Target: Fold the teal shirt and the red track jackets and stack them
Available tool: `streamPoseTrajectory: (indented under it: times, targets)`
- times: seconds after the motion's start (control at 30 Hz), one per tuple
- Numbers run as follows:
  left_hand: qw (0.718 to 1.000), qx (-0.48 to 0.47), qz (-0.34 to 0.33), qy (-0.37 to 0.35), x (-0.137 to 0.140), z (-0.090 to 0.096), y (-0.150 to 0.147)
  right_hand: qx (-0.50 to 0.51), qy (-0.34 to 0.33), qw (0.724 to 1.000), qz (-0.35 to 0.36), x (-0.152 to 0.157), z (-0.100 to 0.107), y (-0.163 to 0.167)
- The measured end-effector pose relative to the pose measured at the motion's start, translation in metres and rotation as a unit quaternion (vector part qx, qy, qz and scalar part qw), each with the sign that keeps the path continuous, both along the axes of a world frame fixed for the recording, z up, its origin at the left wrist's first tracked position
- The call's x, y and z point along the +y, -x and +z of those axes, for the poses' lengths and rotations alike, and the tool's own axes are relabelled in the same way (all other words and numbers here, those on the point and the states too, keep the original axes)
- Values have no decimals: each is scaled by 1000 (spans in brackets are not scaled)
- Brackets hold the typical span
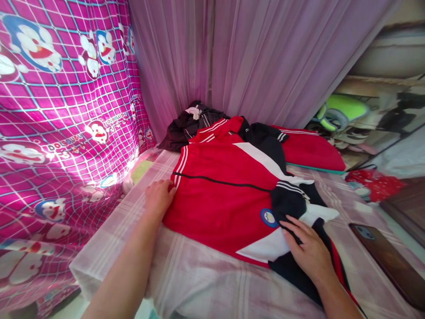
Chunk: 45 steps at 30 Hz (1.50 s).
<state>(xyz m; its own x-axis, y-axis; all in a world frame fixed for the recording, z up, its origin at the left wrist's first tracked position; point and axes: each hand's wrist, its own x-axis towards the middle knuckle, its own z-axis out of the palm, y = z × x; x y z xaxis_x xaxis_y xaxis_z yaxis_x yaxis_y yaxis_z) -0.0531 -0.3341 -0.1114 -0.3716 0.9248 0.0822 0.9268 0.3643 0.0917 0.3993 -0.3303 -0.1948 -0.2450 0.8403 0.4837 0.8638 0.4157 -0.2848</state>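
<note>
A red, white and black zip-up track jacket lies front up across the bed, its collar towards the right and a round blue badge on its chest. My left hand is at the striped hem, fingers curled and closed on the edge. On the black collar end, below the zip pull, rests my right hand, its fingers stretched out over the cloth. One black sleeve spreads out beneath my right wrist; the other runs behind the jacket. Parts of the fingertips on both hands are hidden.
Behind the jacket lie a pile of dark clothes and a folded red garment. A phone lies face down at the right. A pink patterned curtain hangs on the left, purple curtains at the back.
</note>
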Motion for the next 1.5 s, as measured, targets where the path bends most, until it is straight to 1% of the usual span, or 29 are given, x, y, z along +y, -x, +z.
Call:
streamPoseTrajectory:
  times: [0.07, 0.17, 0.3, 0.47, 0.63, 0.83, 0.97, 1.1, 1.2, 1.5]
  targets:
    - [999, 13, -23, 19, -3, 3, -13, -1, 0, 1000, -1, 0, 0, 0]
    - [997, 19, -30, 70, -7, 5, -32, 3, -5, 1000, -16, 0, 0, 1]
    - [992, 60, -54, 99, -8, 4, -47, -23, 3, 1000, 1, 2, -2, -6]
    - [990, 78, -75, 94, -10, 3, -53, -33, 3, 999, 11, 4, -4, -10]
    - [989, 78, -64, 108, -11, 4, -56, -10, -20, 1000, -12, 1, -1, 0]
    - [988, 73, -66, 120, -12, 4, -63, -4, -14, 1000, -15, -1, 2, 4]
    - [991, 40, -67, 110, -12, 5, -54, -7, -17, 1000, -19, 0, 1, 1]
    - [994, -18, -59, 90, -12, 7, -32, -17, -2, 1000, -10, 0, 0, -1]
    - [994, -48, -52, 89, -11, 6, -18, -10, -10, 1000, -15, 0, 1, 1]
    - [996, -65, -8, 67, -8, 1, 5, 5, -9, 1000, -17, -2, 3, 5]
